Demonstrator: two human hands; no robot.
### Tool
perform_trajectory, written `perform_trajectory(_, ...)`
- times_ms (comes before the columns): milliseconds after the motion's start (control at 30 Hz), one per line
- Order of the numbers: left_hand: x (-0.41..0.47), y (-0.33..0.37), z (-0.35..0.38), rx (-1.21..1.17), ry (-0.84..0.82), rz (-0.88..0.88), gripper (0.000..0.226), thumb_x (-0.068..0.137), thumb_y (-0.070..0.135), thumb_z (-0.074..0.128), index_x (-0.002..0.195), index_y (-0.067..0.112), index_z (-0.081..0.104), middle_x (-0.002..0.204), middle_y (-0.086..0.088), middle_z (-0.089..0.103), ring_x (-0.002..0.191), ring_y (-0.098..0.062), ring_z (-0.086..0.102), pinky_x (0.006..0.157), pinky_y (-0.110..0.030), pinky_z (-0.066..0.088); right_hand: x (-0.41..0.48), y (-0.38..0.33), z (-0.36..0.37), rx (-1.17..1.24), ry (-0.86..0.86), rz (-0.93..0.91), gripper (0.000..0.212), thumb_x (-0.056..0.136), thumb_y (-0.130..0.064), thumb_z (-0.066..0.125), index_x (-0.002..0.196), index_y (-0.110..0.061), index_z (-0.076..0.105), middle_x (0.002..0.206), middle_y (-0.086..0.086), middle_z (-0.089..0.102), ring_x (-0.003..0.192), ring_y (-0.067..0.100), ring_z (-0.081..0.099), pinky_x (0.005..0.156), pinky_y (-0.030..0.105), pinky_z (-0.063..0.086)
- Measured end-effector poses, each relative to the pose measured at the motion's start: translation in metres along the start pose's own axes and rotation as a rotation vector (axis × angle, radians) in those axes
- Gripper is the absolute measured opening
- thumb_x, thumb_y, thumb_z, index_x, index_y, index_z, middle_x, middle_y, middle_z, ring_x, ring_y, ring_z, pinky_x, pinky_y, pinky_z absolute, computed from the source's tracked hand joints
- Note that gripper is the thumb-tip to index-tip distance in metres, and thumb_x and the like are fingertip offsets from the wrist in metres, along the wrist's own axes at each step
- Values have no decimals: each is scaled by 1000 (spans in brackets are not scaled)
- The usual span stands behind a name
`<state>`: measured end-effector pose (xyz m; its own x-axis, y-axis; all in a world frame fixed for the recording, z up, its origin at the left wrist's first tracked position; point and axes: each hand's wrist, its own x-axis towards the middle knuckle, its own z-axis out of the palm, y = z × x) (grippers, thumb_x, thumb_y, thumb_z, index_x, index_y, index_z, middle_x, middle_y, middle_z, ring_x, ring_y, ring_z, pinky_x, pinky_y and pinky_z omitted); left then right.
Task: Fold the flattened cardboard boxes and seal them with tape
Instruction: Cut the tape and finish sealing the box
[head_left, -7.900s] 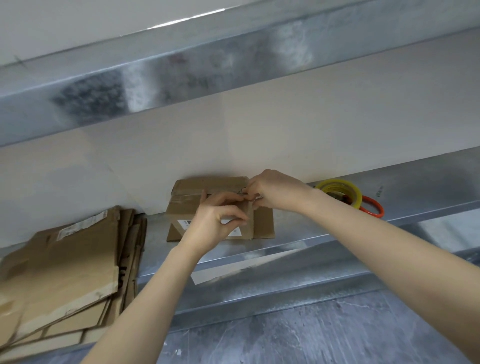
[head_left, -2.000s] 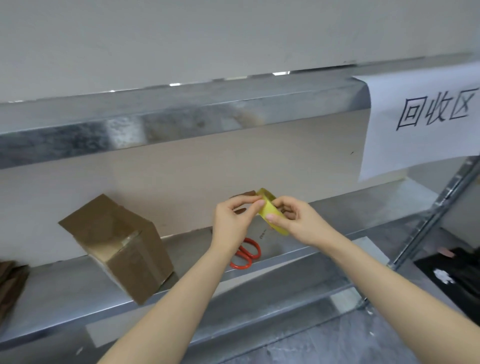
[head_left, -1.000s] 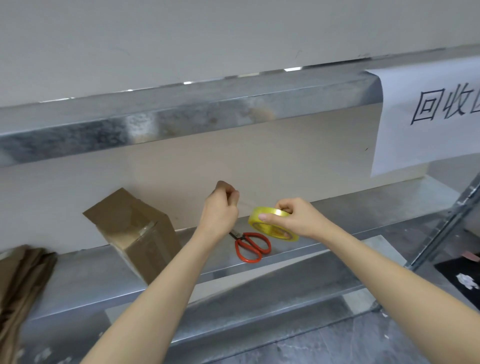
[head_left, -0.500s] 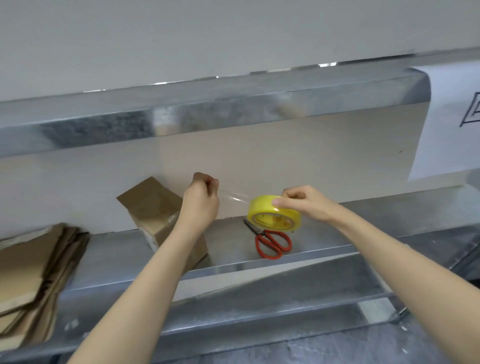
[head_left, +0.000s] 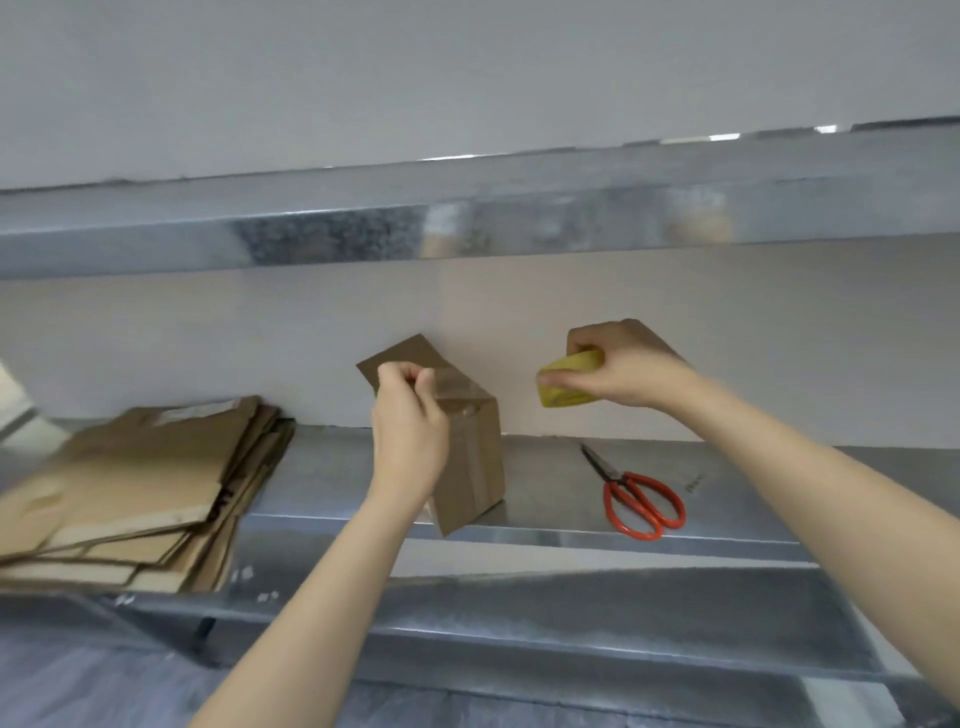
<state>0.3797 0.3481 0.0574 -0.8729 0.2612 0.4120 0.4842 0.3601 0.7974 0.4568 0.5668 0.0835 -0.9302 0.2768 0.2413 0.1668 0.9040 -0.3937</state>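
left fingers (head_left: 400, 375) pinch clear tape (head_left: 451, 383) over the box (head_left: 475, 457); right hand (head_left: 621, 369) grips the yellow roll (head_left: 569, 382)

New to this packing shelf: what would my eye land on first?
The left hand pinches clear tape at the top of a folded cardboard box on the metal shelf; the right hand grips a yellow tape roll to its right. Red scissors lie further right, flattened cardboard stacked at left.

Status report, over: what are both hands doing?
Left hand pinches tape end at folded box. Right hand grips yellow tape roll. Scissors lie apart on shelf, nothing blocking.
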Motion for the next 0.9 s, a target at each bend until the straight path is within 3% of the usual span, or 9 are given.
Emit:
perform_trajectory(100,-5,-6,-3,22,73,-25,8,103,17,40,97,12,43,80,8,50,68,-3,48,58,-5,36,16,0,3,-47,-62,-60,51,71,-73,62,69,-23,57,71,-4,61,76,16,58,64,31,42)
perform_trajectory(300,-21,-21,10,51,195,-122,8,102,20,43,96,14,45,81,7,53,71,-4,51,59,-6,37,37,-2,9,-182,-65,-252,56,72,-74,61,74,-18,58,69,-6,57,78,21,55,62,29,26)
perform_trajectory(467,-33,-30,11,106,284,-178,11,102,20,42,96,13,45,84,3,54,74,-5,51,61,-7,37,45,-15,21,-254,-103,-337,51,77,-70,60,75,-20,53,66,-7,48,80,22,48,65,32,25)
perform_trajectory(767,-44,-44,17,122,322,-232,9,103,19,39,95,15,42,85,3,51,74,-7,50,61,-10,38,52,-29,24,-381,-126,-408,53,79,-72,55,80,-19,51,65,-6,42,81,21,42,66,32,17)
perform_trajectory(900,-41,-52,23,128,309,-255,10,103,21,36,96,17,41,87,2,50,76,-8,49,60,-14,36,54,-26,27,-420,-110,-424,55,80,-73,52,81,-19,50,70,-3,51,79,22,45,69,31,18)
